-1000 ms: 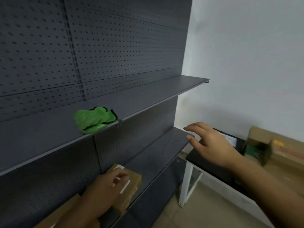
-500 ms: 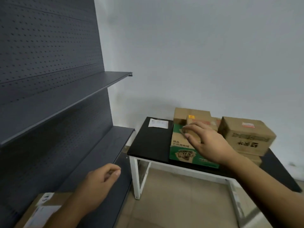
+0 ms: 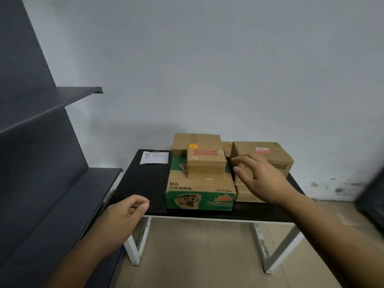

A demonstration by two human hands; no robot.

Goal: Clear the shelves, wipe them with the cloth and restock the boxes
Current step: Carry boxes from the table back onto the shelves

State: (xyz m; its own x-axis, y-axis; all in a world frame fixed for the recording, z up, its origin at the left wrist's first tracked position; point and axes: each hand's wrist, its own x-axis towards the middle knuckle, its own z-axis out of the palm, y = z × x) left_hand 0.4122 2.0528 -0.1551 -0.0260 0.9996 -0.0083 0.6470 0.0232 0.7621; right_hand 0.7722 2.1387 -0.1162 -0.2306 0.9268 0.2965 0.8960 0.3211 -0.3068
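- Two hands are in view. The left hand (image 3: pixel 124 217) hangs low by the front left corner of the surface (image 3: pixel 143 183), fingers loosely curled, grasping nothing.
- The right hand (image 3: pixel 261 179) is released, fingers spread, above the boxes on the right. Whether it touches one I cannot tell.
- Five boxes show plainly on the black surface: a green printed box (image 3: pixel 199 196) in front, a small brown box (image 3: pixel 205 165) on top of it, a back box (image 3: pixel 195 141) behind, and a right box (image 3: pixel 268 151) stacked on a lower box (image 3: pixel 247 194).
- A brown sliver (image 3: pixel 226 148) between the back box and the right box may be a sixth.
- One paper note (image 3: pixel 154 157) lies at the surface's back left.
- Two dark shelves are at left: the upper shelf (image 3: pixel 62 98) and the lower shelf (image 3: pixel 89 192).
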